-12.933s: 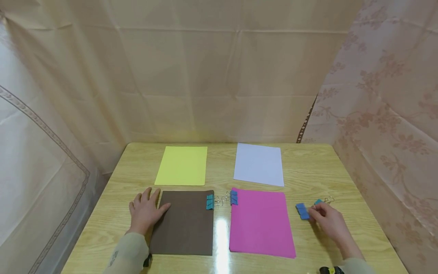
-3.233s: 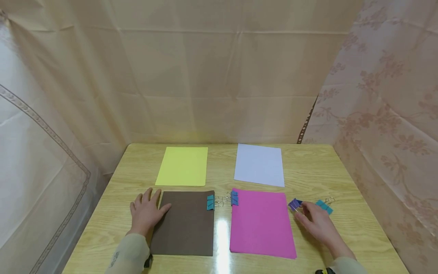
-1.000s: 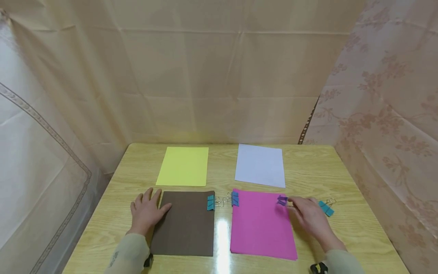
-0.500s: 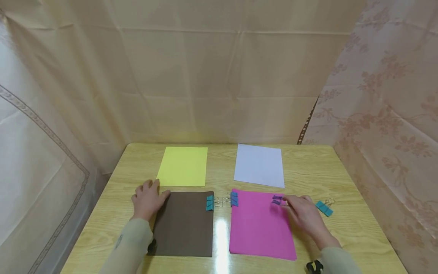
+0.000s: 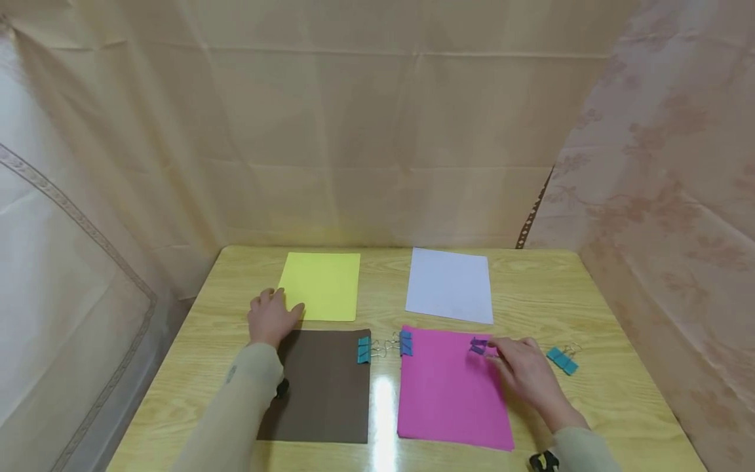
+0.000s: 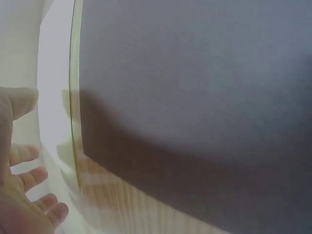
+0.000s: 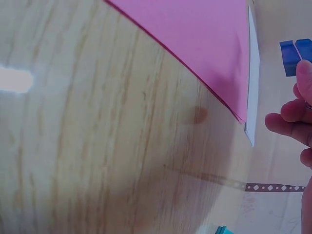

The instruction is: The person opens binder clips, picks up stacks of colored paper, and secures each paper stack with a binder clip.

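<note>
We see the right hand [image 5: 527, 372] pinching a raised blue clip [image 5: 478, 345] by its wire end, between thumb and fingers. From the head view we find that clip over the far right corner of the pink paper [image 5: 453, 393]; in the right wrist view we see it apart from the paper.

We see the left hand [image 5: 272, 319] with its fingers spread wide and nothing in its grip, beside the far left corner of the brown paper [image 5: 336, 400] and at the near left part of the yellow paper [image 5: 324, 285]. We cannot tell whether its fingertips touch either.

We find a teal clip [image 5: 364, 350] on the brown paper's right edge, towards the far corner, facing a second blue clip [image 5: 406, 343] on the pink paper's left edge; their wire handles lie close together in the gap. Right of the right hand we see a loose teal clip [image 5: 563, 360] on the wooden table [image 5: 531, 282]. Beyond the pink paper we see a white paper [image 5: 449, 286], and behind the table's far edge hangs a beige curtain [image 5: 377, 131]
</note>
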Action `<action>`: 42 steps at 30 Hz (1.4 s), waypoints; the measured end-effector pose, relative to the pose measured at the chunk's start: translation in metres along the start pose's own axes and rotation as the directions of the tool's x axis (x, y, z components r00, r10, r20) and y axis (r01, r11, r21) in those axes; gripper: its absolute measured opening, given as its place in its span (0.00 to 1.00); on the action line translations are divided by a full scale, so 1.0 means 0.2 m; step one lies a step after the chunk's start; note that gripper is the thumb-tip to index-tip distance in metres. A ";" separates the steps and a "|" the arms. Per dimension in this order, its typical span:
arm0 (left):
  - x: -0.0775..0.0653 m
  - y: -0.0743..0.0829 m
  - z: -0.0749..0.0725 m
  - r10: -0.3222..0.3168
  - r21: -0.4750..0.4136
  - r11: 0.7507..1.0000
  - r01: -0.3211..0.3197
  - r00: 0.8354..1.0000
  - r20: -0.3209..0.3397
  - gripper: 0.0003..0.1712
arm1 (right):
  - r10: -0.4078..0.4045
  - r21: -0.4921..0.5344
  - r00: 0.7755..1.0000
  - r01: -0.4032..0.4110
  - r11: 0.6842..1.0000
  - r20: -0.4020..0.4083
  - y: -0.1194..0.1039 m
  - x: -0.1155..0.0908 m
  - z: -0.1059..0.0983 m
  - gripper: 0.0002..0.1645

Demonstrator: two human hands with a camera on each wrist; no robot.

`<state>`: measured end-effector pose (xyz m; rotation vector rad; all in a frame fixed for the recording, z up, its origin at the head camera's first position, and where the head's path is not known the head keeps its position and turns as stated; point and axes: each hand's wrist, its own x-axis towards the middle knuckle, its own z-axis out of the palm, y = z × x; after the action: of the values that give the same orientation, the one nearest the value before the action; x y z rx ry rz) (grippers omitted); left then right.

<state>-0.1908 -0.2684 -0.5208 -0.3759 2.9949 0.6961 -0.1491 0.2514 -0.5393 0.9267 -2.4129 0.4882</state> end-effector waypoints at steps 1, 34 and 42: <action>0.01 0.01 0.01 -0.002 0.003 1.000 0.002 1.000 -0.001 0.45 | -0.001 0.000 1.000 0.001 1.000 -0.003 0.00 0.00 0.00 0.19; 0.09 0.08 0.08 -0.186 0.065 0.981 0.180 0.978 0.096 0.55 | -0.003 -0.020 1.000 0.003 1.000 0.001 0.00 -0.02 0.02 0.23; 0.09 0.09 0.05 -0.210 0.061 0.977 0.203 0.968 0.134 0.49 | 0.006 -0.019 1.000 -0.006 1.000 0.009 0.00 -0.02 0.02 0.16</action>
<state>-0.2139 -0.2519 -0.5234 -0.5993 2.7819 0.6042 -0.1472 0.2515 -0.5444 0.9164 -2.4251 0.4636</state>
